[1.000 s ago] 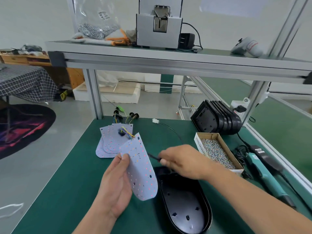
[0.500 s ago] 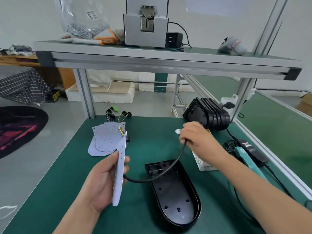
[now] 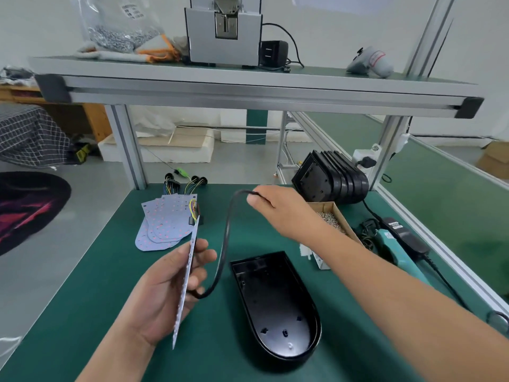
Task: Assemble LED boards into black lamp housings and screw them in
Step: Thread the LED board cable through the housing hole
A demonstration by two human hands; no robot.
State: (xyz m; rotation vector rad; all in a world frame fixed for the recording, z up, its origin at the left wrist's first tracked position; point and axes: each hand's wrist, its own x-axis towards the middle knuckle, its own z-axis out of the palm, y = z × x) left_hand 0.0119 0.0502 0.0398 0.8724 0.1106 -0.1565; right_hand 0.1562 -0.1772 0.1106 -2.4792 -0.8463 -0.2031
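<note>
- LED board: off table, edge-on in L hand, grip clamped on it. Prob. held clear so its lead hangs free.
- Black cable: loops from board up to R hand.
- R hand: grip pinched on cable end, likely straightening it.
- Housing: on table, open side up, empty, awaiting board.

An open housing lies on the table, spare boards behind-left, stacked housings behind-right.
</note>
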